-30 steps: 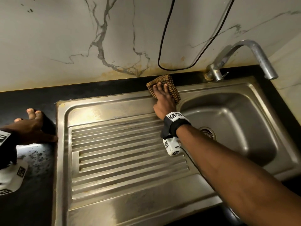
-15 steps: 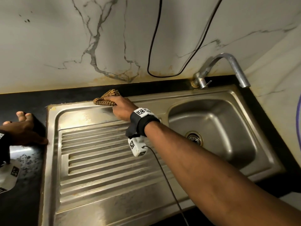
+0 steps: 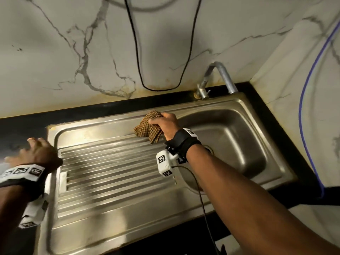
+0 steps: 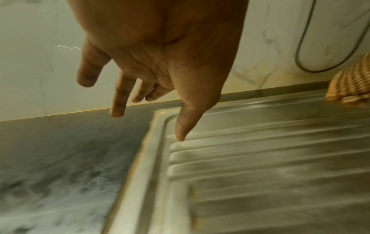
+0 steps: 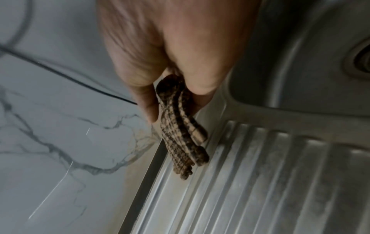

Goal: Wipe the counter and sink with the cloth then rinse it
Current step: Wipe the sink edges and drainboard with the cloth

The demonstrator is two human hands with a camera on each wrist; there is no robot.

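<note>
We're pinching the cloth (image 3: pixel 149 128) (image 5: pixel 181 131) in our right hand (image 3: pixel 168 124) (image 5: pixel 172 47), thumb and fingers (image 5: pixel 147 104) closed on its upper fold. The checked brown cloth is hanging folded below the fingers, its lower edge just over the back ridges of the drainboard (image 3: pixel 114 173), beside the wall (image 3: pixel 73 52) strip of the desk (image 3: pixel 24 129). Touching the steel or just clear of it, we can't tell: the right wrist view is blurry.

The sink (image 3: pixel 276 162) bowl is sitting to the right of the holding fingers, and its drain is partly hidden behind our wrist. The faucet (image 3: pixel 219 78) is standing beyond the fingers, at the bowl's back rim.

Our left hand (image 3: pixel 36 153) (image 4: pixel 160 55) is holding nothing, fingers (image 4: pixel 118 101) straight and loosely spread. In the left wrist view it's hovering over the drainboard's left rim, thumb pointing down at the first ridge and the other fingers over the dark desk. It's well apart from the cloth.

A black cable (image 3: pixel 139 67) is looping down the marble wall beyond the cloth. A blue hose (image 3: pixel 305 115) is running down the side wall, far right of both hands.
</note>
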